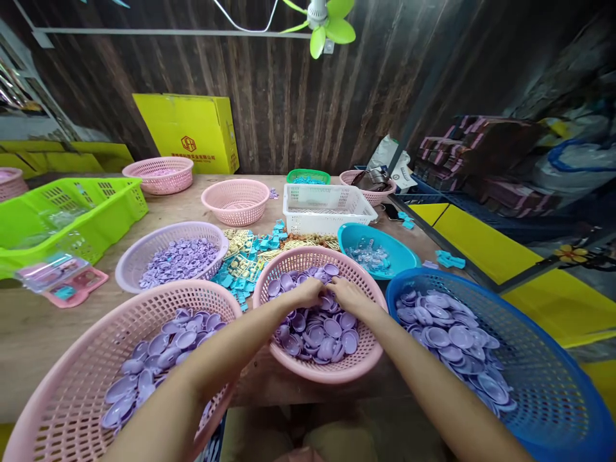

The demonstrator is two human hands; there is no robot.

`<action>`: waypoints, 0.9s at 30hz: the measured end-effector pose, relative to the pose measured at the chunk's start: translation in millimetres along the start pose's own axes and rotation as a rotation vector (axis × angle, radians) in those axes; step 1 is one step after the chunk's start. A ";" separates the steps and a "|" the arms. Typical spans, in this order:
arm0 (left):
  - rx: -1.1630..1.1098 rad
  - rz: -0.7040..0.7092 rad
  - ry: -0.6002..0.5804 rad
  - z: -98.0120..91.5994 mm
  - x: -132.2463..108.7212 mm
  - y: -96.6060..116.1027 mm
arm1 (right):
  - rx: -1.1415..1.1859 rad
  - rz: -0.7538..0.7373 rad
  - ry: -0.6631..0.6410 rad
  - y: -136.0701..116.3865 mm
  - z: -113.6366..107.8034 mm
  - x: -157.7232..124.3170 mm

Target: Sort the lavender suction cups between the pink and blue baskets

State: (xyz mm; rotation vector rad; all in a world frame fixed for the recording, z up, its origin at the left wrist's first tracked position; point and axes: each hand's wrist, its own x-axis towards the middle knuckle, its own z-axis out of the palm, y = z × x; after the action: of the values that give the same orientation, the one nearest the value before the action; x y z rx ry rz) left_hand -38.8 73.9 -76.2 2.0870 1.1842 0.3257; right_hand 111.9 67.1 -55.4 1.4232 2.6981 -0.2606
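Note:
Both hands are inside a pink round basket (323, 372) at the middle of the front edge, over a heap of small purple oval plastic dishes (317, 335). My left hand (310, 292) has its fingers curled inward. My right hand (347, 295) meets it from the other side, fingers bent and pressed together. The fingertips are close to each other among the dishes, and what they pinch is hidden. Similar purple dishes fill part of a larger pink basket (62, 366) to the left and a blue basket (548, 372) to the right.
Farther back stand a lilac basket (126, 266) of small purple parts, a teal bowl (404, 255) of clear pieces, a white basket (327, 221) and a pink basket (235, 215). Loose turquoise pieces (235, 285) lie between them. A green crate (110, 224) is at left.

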 end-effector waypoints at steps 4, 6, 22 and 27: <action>-0.060 -0.086 -0.049 -6.1 -1.7 1.9 | 0.009 0.026 -0.004 3.2 -0.2 -6.6; -0.113 -0.112 -0.071 -9.0 -3.0 2.6 | 0.041 0.007 0.018 3.8 -0.3 -8.9; -0.493 -0.150 0.076 -26.0 -14.0 24.3 | 0.645 0.199 0.340 -6.1 -18.1 -14.7; -0.680 -0.061 -0.098 -21.1 -16.9 40.2 | 0.815 0.245 0.394 -7.4 -32.8 -37.7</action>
State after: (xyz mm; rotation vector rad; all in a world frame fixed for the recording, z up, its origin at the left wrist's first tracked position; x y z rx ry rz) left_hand -33.1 56.2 -31.5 1.4539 0.9086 0.5087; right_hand 127.4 38.5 -16.7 2.1712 2.7813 -1.2979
